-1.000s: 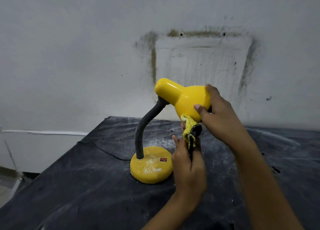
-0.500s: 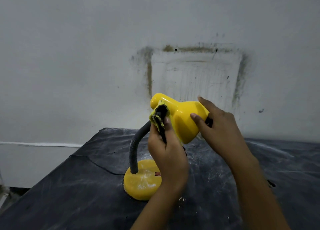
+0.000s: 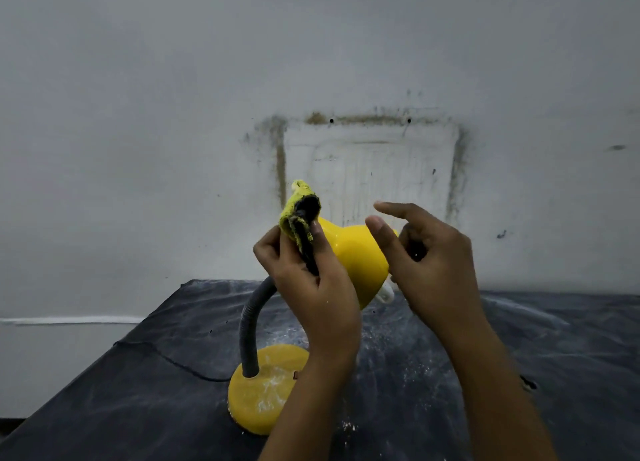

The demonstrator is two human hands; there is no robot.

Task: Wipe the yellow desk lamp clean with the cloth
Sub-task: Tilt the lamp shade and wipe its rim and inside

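Head view: at the far left a dark, dusty table [image 3: 104, 408] runs out from a pale wall [image 3: 138, 114], and a thin black cord [image 3: 166, 356] trails across it toward the middle. The yellow desk lamp [image 3: 353, 249] stands there on its round base [image 3: 263, 391], near the front edge and smeared with white powder. A grey bendy neck [image 3: 252, 322] rises from the base and curves right. Just above it the left hand [image 3: 311, 280] is raised with its fingers and thumb curled round a bunched cloth [image 3: 299, 218], yellow outside and black inside, pinching it against the narrow top end of the shade [image 3: 360, 270]. A brown stained square [image 3: 367, 155] marks the wall behind. The shade tilts down to the right, with a bit of white bulb [image 3: 386, 296] showing under its rim. The right hand [image 3: 433, 263] is at the shade's wide end, forefinger and thumb stretched out, the other fingers bent by the rim. Whether they grip it I cannot tell. More white specks [image 3: 398, 363] scatter on the table below.
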